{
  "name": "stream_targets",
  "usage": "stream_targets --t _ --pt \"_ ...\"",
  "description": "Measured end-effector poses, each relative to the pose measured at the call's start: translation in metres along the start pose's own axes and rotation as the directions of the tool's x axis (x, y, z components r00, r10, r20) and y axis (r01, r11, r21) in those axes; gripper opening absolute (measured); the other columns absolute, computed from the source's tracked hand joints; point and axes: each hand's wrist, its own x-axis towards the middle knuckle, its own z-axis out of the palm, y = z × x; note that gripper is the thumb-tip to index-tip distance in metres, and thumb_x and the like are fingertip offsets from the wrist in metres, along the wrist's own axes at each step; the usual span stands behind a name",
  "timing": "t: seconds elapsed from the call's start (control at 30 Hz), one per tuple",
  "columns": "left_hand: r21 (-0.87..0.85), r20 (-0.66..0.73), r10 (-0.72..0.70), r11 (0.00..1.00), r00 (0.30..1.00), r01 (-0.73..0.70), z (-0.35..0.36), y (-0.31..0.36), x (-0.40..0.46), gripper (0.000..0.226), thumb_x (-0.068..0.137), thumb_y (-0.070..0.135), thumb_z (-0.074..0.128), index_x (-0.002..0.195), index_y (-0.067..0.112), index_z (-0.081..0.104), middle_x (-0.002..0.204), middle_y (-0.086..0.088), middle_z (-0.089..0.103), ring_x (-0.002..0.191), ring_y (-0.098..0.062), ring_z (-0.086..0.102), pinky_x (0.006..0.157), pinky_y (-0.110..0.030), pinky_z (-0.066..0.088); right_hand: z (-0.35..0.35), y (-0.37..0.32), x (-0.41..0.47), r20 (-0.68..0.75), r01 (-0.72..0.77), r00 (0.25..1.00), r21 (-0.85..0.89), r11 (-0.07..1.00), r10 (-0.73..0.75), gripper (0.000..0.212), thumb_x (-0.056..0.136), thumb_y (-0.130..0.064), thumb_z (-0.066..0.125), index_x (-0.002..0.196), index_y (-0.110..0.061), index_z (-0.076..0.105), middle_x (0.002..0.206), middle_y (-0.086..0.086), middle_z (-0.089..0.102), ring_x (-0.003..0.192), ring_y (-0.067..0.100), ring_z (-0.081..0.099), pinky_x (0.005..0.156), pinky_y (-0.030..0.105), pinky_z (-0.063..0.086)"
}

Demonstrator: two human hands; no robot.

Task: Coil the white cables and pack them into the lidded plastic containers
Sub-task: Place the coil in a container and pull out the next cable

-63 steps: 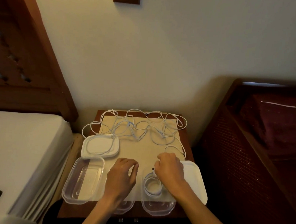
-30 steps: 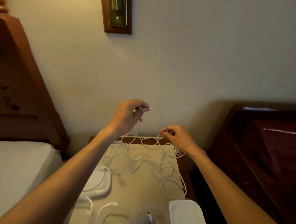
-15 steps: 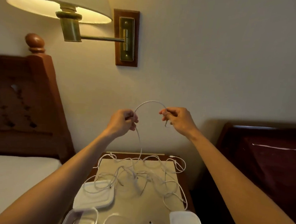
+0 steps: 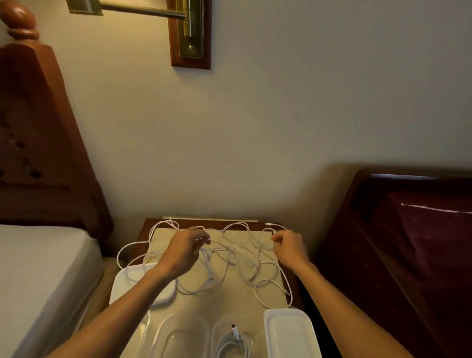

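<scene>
A tangle of white cables (image 4: 234,260) sprawls over the beige mat on the small wooden nightstand (image 4: 297,289). My left hand (image 4: 182,249) hovers low over the tangle's left part, fingers loosely bent and touching the strands. My right hand (image 4: 290,248) is at the back right corner, fingers curled round a cable end there. Nearer me, a clear container (image 4: 249,330) holds one coiled white cable (image 4: 232,349). An empty clear container (image 4: 181,340) stands left of it. One white lid (image 4: 293,345) lies at the right; another lid (image 4: 135,281) lies under my left forearm.
A bed with a white sheet (image 4: 21,281) and dark wooden headboard (image 4: 22,141) flanks the nightstand on the left. A dark red bed (image 4: 425,248) stands on the right. A brass wall lamp (image 4: 190,22) hangs on the wall above.
Both hands have dropped from chest height, where they held a cable arched between them, down onto the tangle. The camera has tilted lower, and the containers show more fully.
</scene>
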Motion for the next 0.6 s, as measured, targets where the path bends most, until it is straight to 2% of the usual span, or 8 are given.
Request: stream_targets --t 0.1,0.2,0.27,0.37,0.43,0.5,0.53,0.6 --pt "0.012 0.09 0.042 0.999 0.995 -0.044 0.011 -0.007 -0.005 0.019 0.091 0.002 0.06 0.095 0.015 0.073 0.095 0.0 0.069 0.084 -0.014 0.063 0.071 -0.027 0.052 0.02 0.037 -0.007 0.044 -0.149 0.985 -0.292 0.945 0.169 0.024 0.094 -0.024 0.056 0.114 -0.014 0.065 0.118 0.008 0.064 0.106 0.027 0.062 0.082 0.033 0.051" --pt "0.057 0.288 0.066 0.995 0.955 -0.086 0.016 -0.01 -0.009 0.019 0.089 0.008 0.062 0.096 0.021 0.074 0.098 0.004 0.068 0.081 -0.005 0.06 0.072 -0.023 0.052 0.046 0.059 -0.016 0.033 -0.194 0.975 -0.349 0.917 0.219 0.02 0.094 -0.023 0.057 0.11 -0.013 0.065 0.114 0.006 0.066 0.102 0.023 0.064 0.08 0.032 0.055" --pt "0.07 0.426 0.102 0.987 0.899 -0.145 0.019 -0.005 -0.012 0.018 0.087 0.014 0.063 0.097 0.023 0.075 0.099 0.007 0.069 0.078 0.0 0.055 0.073 -0.023 0.051 0.054 0.057 -0.014 -0.1 -0.144 0.988 -0.277 0.95 0.12 0.016 0.095 -0.02 0.055 0.106 -0.017 0.065 0.112 0.003 0.064 0.097 0.019 0.064 0.079 0.031 0.055" --pt "0.058 0.5 0.061 0.993 0.864 -0.104 0.019 0.005 -0.018 0.029 0.082 0.033 0.061 0.109 0.033 0.07 0.118 0.015 0.063 0.089 0.006 0.05 0.081 -0.02 0.047 0.05 0.031 -0.002 -0.227 0.107 0.967 -0.066 0.992 -0.119 0.013 0.095 -0.018 0.053 0.104 -0.019 0.061 0.114 -0.002 0.055 0.09 0.013 0.059 0.076 0.032 0.056" --pt "-0.048 0.397 0.029 0.999 0.917 -0.011 0.014 0.01 -0.015 0.04 0.083 0.054 0.055 0.118 0.037 0.066 0.126 0.019 0.06 0.106 0.004 0.053 0.088 -0.023 0.045 0.042 0.01 0.011 -0.296 0.238 0.925 -0.043 0.97 -0.24 0.014 0.093 -0.016 0.053 0.105 -0.018 0.06 0.114 -0.002 0.052 0.094 0.014 0.057 0.077 0.034 0.055" --pt "-0.185 0.138 -0.046 0.98 0.989 0.071 0.007 0.015 -0.005 0.051 0.088 0.065 0.043 0.121 0.033 0.065 0.123 0.018 0.063 0.109 0.002 0.057 0.088 -0.025 0.046 0.037 -0.005 0.027 -0.314 0.282 0.901 -0.1 0.954 -0.299 0.019 0.092 -0.014 0.053 0.11 -0.018 0.06 0.116 -0.001 0.053 0.104 0.017 0.053 0.084 0.034 0.052" --pt "-0.21 -0.036 -0.099 0.974 0.994 0.09 0.003 0.016 0.003 0.049 0.092 0.061 0.041 0.118 0.029 0.067 0.116 0.014 0.067 0.101 0.0 0.061 0.082 -0.022 0.047 0.035 -0.009 0.035 -0.289 0.254 0.912 -0.165 0.953 -0.293 0.024 0.093 -0.015 0.053 0.115 -0.019 0.059 0.121 0.0 0.053 0.111 0.019 0.05 0.089 0.035 0.049" --pt "-0.156 -0.31 -0.187 0.977 0.932 0.144 -0.005 0.012 0.022 0.033 0.097 0.041 0.049 0.105 0.02 0.073 0.095 0.008 0.072 0.078 -0.002 0.062 0.065 -0.012 0.041 0.035 -0.011 0.049 -0.198 0.15 0.955 -0.314 0.937 -0.219 0.035 0.094 -0.022 0.055 0.129 -0.018 0.053 0.131 0.002 0.052 0.122 0.023 0.045 0.098 0.041 0.041"
